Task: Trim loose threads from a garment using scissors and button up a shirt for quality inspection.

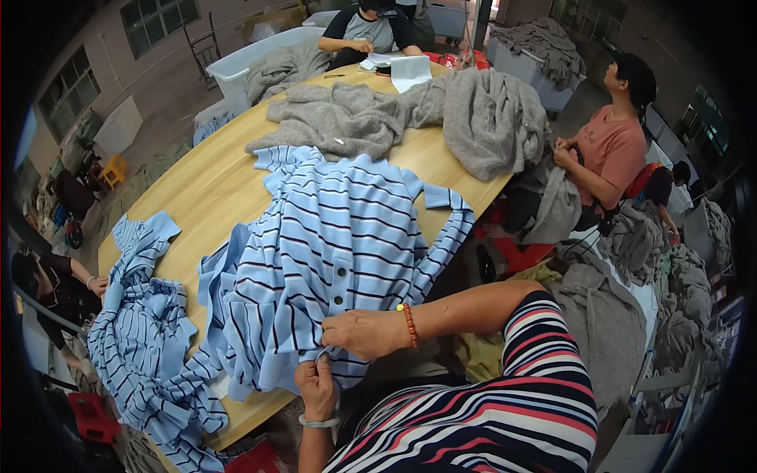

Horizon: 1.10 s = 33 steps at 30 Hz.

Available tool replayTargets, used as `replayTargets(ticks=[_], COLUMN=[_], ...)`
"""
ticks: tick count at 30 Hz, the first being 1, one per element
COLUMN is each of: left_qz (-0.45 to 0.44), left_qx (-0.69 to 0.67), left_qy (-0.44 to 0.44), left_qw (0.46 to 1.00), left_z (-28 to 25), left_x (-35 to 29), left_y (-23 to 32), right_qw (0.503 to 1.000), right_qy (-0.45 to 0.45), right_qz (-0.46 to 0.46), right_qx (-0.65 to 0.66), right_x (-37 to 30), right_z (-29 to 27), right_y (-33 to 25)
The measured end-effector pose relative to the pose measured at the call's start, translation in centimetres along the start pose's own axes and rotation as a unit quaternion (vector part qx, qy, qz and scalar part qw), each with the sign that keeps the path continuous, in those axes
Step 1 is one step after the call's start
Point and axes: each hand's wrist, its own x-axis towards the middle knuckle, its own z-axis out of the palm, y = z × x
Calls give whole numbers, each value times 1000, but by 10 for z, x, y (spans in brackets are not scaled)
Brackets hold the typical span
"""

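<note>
A light-blue knit cardigan (347, 213) with dark and white stripes lies spread over the near part of the table. Dark buttons run down its front band. My right hand (364, 333), a red bead bracelet at its wrist, is closed on the front band below the lower visible buttons. Just under it, my left hand (317, 388), with a pale bangle, pinches the cardigan's bottom edge. Something small and curved shows at the left fingertips, too small to name. The fingertips of both hands are partly hidden in the folds.
More striped knitwear (150, 331) hangs over the left edge of the wooden table (213, 169). Grey knit garments (493, 118) are heaped at the far side. Co-workers sit around: one at the far end, one in pink (615, 150) at right, another at left. Bins stand behind.
</note>
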Motion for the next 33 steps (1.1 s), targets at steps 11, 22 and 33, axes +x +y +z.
replayTargets(ticks=[11,22,33], left_qz=[-1,-179,-29], left_qx=[12,-227,74], left_qy=[-30,-26,71], left_qw=[999,957,994], left_z=[-4,-32,-23], left_x=[8,-42,-55], left_y=[-3,-2,16], right_qw=[995,998,990], right_qy=[-55,4,-50], right_qz=[-81,-56,-128], right_qx=[-9,21,-16], right_x=[9,8,11], right_z=[-4,-7,13], right_y=[16,1,-42])
